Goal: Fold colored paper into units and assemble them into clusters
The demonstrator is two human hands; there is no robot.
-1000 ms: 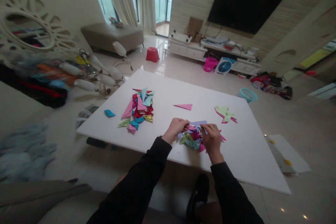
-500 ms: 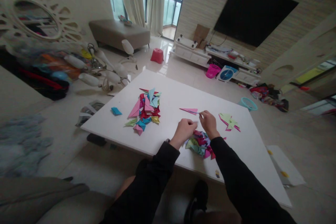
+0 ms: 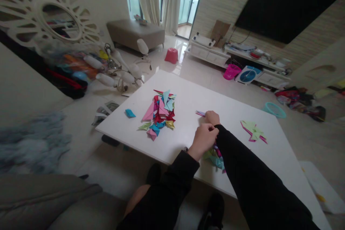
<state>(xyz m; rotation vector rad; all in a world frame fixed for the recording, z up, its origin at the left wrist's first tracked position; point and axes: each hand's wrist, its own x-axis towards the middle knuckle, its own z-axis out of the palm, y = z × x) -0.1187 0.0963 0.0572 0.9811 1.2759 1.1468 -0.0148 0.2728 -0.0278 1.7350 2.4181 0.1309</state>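
Pink and lilac folded paper pieces point(image 3: 199, 113), pointed ends outward, project from beneath the fingers of the right hand point(image 3: 212, 117), near the middle of the white table point(image 3: 185, 93); from where I stand, I cannot tell whether that hand grips them or merely rests there; the left hand point(image 3: 203, 138) is positioned beside the right cuff point(image 3: 221, 131), fingers curled, thumb and forefinger close together; whether anything sits between them cannot be determined; a nearer paper heap point(image 3: 215, 159) lies partly hidden below the wrists; on the person's left, a larger multicoloured heap point(image 3: 162, 109) is spread, with one blue piece point(image 3: 129, 113) lying apart from it; on the right, a green and magenta paper group point(image 3: 253, 130) lies flat, well apart from both hands.
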